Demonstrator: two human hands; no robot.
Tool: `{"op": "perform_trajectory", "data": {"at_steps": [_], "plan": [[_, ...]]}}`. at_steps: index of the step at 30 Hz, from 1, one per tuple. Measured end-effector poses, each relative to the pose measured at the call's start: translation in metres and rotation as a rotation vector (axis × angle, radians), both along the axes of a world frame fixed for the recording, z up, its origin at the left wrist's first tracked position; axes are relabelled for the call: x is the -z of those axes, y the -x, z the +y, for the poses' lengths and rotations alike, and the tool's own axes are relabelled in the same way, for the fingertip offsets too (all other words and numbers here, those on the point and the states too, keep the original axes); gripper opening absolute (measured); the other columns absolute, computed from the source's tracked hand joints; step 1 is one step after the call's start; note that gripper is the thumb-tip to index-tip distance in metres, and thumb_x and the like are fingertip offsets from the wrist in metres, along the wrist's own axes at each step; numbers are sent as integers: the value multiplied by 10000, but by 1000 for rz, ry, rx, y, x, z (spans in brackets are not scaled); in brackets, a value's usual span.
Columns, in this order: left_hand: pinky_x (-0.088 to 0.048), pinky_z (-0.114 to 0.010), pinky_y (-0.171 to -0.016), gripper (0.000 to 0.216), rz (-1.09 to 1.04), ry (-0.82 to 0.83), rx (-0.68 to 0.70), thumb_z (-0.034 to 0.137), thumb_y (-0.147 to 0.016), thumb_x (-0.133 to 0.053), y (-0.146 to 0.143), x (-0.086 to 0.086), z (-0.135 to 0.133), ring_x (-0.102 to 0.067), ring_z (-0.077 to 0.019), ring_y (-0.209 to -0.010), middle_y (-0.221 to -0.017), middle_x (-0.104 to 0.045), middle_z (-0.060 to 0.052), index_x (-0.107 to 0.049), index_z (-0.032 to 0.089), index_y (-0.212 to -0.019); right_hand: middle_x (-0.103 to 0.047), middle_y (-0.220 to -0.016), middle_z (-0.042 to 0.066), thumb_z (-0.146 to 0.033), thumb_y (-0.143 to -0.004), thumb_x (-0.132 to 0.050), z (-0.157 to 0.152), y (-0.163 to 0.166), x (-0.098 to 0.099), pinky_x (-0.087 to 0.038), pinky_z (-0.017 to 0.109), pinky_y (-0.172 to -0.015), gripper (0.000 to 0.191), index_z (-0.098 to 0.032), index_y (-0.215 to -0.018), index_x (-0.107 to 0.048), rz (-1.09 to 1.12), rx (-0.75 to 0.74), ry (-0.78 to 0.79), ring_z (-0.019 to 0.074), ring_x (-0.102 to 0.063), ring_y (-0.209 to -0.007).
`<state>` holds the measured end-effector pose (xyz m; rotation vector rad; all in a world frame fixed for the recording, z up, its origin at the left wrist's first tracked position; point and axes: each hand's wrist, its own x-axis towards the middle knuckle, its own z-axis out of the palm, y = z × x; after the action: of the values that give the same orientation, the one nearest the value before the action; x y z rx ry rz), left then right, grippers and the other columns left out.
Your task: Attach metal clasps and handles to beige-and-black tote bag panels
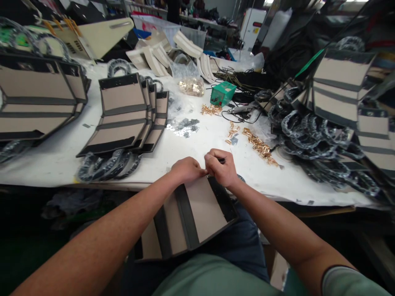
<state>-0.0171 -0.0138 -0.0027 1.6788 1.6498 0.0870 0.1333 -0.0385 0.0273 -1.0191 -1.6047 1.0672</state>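
Across my lap and against the table edge lies a flat bag panel [203, 209], beige with black bands and a black border. My left hand [187, 169] is closed at its upper edge, the thumb and finger pinching there. Right beside it, my right hand [220, 166] is curled in a fist around a small dark-handled tool [221, 160], most of it hidden by the fingers. The two hands meet at the panel's top corner. Whatever small part lies between the fingertips is hidden.
Left on the white table [185, 152] stand similar bag panels [123, 111] with plastic-wrapped handles [106, 166]. Gold metal fittings [261, 146] lie right of centre, near a green box [222, 93]. More wrapped handles and panels [336, 90] pile up at right. Beige strips [157, 55] lie behind.
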Motion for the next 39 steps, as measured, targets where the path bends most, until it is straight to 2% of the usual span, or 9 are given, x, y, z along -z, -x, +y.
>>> {"op": "perform_trajectory", "data": {"at_steps": [7, 12, 17, 20, 24, 28, 32, 36, 39], "plan": [[-307, -288, -543, 348, 30, -25, 75, 568, -728, -627, 2, 1, -4, -581, -184, -635, -650, -652, -11, -704, 235, -665, -419, -475, -58, -566, -896, -584, -5, 0, -1, -359, 270, -449, 475, -240, -597, -409, 305, 36, 40, 104, -382, -418], [-284, -294, -529, 425, 76, -45, 106, 594, -779, -552, 2, 2, -4, -558, -179, -601, -587, -602, -14, -641, 221, -595, -430, -452, -60, -494, -878, -629, -4, 0, 3, -337, 262, -445, 447, -228, -576, -434, 244, 38, 110, 101, -385, -420], [-295, -284, -544, 410, 87, -68, 106, 591, -795, -547, 3, 0, -6, -589, -180, -626, -648, -660, -18, -679, 231, -650, -439, -453, -63, -524, -898, -576, -4, -4, 6, -340, 270, -442, 441, -238, -604, -414, 353, 102, 83, 105, -372, -403], [-299, -289, -548, 433, 116, -66, 82, 612, -801, -544, 2, -2, -9, -613, -193, -640, -656, -679, -30, -691, 234, -648, -449, -454, -59, -483, -892, -589, -4, -4, 8, -338, 265, -462, 434, -223, -582, -432, 219, 115, 113, 102, -378, -421], [-313, -298, -562, 405, 141, -100, 80, 582, -815, -543, 2, -4, -11, -641, -212, -672, -710, -715, -46, -711, 243, -670, -518, -529, -42, -459, -862, -640, 16, -1, -9, -353, 248, -530, 393, -189, -599, -526, -109, 63, 36, 103, -450, -519], [-330, -298, -573, 380, 144, -115, 81, 566, -820, -550, 3, -5, -12, -662, -226, -725, -798, -749, -55, -738, 254, -712, -717, -780, 2, -440, -849, -655, 64, 5, -20, -418, 259, -648, 237, -223, -867, -748, -614, 89, -48, 156, -611, -717], [-328, -296, -572, 352, 125, -116, 66, 567, -809, -575, 5, -4, -11, -671, -223, -763, -847, -767, -41, -748, 270, -732, -759, -1103, 26, -405, -852, -638, 115, 17, -4, -472, 304, -784, 277, -315, -1076, -774, -1006, 73, -11, 235, -670, -982], [-331, -295, -574, 350, 81, -96, 69, 572, -800, -597, 9, 0, -8, -676, -220, -775, -838, -770, -41, -740, 266, -705, -727, -1221, 15, -401, -861, -631, 149, 39, 15, -483, 302, -839, 336, -352, -1173, -745, -1043, 10, -19, 242, -653, -1087], [-329, -297, -572, 338, 58, -95, 73, 564, -800, -601, 10, 2, -7, -677, -219, -776, -845, -771, -38, -743, 270, -713, -730, -1210, 10, -391, -855, -644, 161, 53, 26, -482, 297, -831, 344, -359, -1183, -741, -1068, -25, -6, 242, -653, -1081]]}}
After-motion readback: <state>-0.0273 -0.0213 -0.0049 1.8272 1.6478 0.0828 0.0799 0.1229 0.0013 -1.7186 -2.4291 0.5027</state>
